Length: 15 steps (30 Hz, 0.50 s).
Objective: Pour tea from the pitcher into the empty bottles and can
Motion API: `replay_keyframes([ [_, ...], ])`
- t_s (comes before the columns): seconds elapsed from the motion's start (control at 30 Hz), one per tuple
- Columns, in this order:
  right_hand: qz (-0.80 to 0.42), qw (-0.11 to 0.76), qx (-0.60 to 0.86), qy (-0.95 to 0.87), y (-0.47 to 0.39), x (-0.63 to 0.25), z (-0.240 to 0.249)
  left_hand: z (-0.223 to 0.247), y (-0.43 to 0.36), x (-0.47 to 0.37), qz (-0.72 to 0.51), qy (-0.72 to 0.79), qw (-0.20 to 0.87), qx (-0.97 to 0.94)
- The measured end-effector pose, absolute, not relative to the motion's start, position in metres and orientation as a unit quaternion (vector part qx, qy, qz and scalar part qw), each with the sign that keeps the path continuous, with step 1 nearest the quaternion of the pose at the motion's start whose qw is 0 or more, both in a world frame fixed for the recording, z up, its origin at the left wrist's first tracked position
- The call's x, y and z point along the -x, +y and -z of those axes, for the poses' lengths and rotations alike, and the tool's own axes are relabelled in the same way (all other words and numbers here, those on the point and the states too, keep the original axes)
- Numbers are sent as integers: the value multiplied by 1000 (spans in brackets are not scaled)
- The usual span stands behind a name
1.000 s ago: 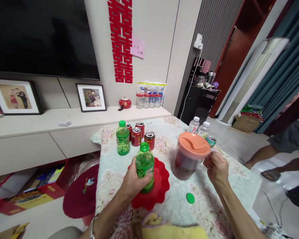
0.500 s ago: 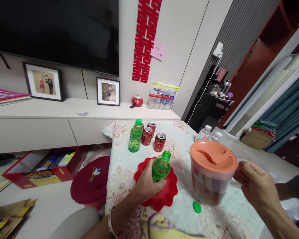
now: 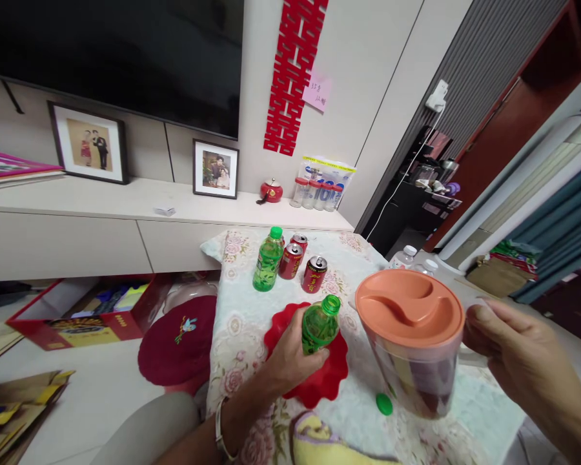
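Observation:
My left hand (image 3: 290, 358) is wrapped round an uncapped green plastic bottle (image 3: 321, 326), held over a red scalloped plate (image 3: 336, 374). In my right hand (image 3: 523, 352) is the handle side of a clear pitcher (image 3: 416, 378) with an orange lid (image 3: 411, 307). Dark liquid shows low in the pitcher, which tilts left with its top toward the bottle. The handle is mostly hidden by my fingers. No stream of liquid shows between pitcher and bottle. A green bottle cap (image 3: 384, 404) lies on the tablecloth below the pitcher.
Behind the plate stand a capped green bottle (image 3: 268, 261) and several red cans (image 3: 314, 274). Clear bottles (image 3: 403, 257) stand behind the pitcher. A yellow cloth item (image 3: 329, 445) lies at the near edge. A maroon stool (image 3: 179, 342) is left of the table (image 3: 232, 303).
The pitcher has tipped further left, its lid shifting toward the bottle and its base swinging right. My left hand still holds the bottle over the plate. The view has shifted slightly.

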State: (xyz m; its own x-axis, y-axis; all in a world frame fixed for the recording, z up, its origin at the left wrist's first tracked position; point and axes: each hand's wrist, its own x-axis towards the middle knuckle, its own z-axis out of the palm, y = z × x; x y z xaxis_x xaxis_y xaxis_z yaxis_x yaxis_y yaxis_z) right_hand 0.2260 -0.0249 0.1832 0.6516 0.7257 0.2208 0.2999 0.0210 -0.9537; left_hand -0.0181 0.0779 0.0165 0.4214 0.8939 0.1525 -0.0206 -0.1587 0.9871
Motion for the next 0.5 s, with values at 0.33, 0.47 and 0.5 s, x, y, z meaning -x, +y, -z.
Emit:
replay_keyframes([
  [0.33, -201, 563, 704, -384, -12, -224, -190, -13, 80, 17, -414, 332, 548, -646],
  [0.47, -196, 548, 707, -402, -11, -226, -193, -11, 81, 15, -416, 333, 541, -651],
  [0.5, -195, 545, 707, -406, -11, -226, -194, -11, 81, 15, -415, 331, 540, -653],
])
